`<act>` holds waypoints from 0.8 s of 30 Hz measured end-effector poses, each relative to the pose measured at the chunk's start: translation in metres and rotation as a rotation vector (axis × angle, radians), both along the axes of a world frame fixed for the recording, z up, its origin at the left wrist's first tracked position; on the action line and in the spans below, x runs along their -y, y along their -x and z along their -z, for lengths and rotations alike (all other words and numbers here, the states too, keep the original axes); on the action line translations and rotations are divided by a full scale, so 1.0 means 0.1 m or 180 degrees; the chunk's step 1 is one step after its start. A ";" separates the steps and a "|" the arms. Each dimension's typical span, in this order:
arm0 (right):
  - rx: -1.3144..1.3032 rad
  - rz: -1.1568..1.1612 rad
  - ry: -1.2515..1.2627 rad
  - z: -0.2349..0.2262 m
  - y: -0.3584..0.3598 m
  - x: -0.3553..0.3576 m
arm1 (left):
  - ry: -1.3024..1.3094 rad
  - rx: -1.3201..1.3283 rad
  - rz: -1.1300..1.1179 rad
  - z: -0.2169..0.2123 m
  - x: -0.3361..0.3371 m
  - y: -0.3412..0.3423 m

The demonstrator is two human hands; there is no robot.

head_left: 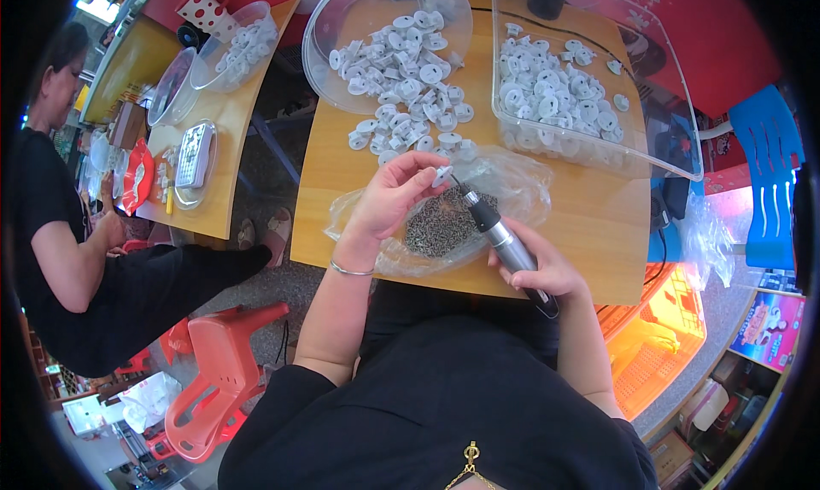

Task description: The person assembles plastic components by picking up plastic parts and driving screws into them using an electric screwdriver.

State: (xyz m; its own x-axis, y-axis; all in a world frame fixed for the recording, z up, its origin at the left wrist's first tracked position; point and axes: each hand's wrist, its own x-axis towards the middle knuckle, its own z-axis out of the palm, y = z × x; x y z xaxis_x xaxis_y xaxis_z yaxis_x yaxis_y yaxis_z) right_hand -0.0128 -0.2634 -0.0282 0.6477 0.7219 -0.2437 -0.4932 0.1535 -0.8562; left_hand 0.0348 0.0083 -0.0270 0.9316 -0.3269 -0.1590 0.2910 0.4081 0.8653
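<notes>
My left hand [395, 195] pinches a small white plastic disc part [442, 176] above a clear plastic bag [521, 187] holding a heap of small dark screws [440, 225]. My right hand [547, 272] grips a slim electric screwdriver [504, 242], its tip angled up-left to the white part. Several loose white parts [410, 135] lie on the wooden table [589, 225] just beyond the bag.
A round clear bowl [333, 76] and a rectangular clear bin [675, 135] hold several white parts at the table's far side. To the left, another person in black sits at a second wooden table [226, 152] with bowls and trays. Red plastic stools [218, 379] stand lower left.
</notes>
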 end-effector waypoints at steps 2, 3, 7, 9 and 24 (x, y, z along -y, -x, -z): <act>0.0016 -0.0001 -0.0006 0.00 0.00 0.00 | -0.0170 0.0219 -0.0051 0.00 0.01 0.00; 0.0000 0.0001 0.0001 0.00 0.00 0.00 | -0.0170 0.0220 -0.0053 0.00 0.00 0.00; -0.0030 0.0004 -0.0020 -0.02 0.01 -0.01 | -0.0454 0.0390 -0.0092 -0.01 0.01 0.01; -0.0053 0.0010 0.0008 -0.03 0.01 -0.01 | -0.0513 0.0429 -0.0126 -0.01 0.01 0.01; -0.0185 0.0035 0.0123 -0.05 0.02 -0.02 | -0.0818 0.0593 -0.0183 0.04 0.02 -0.02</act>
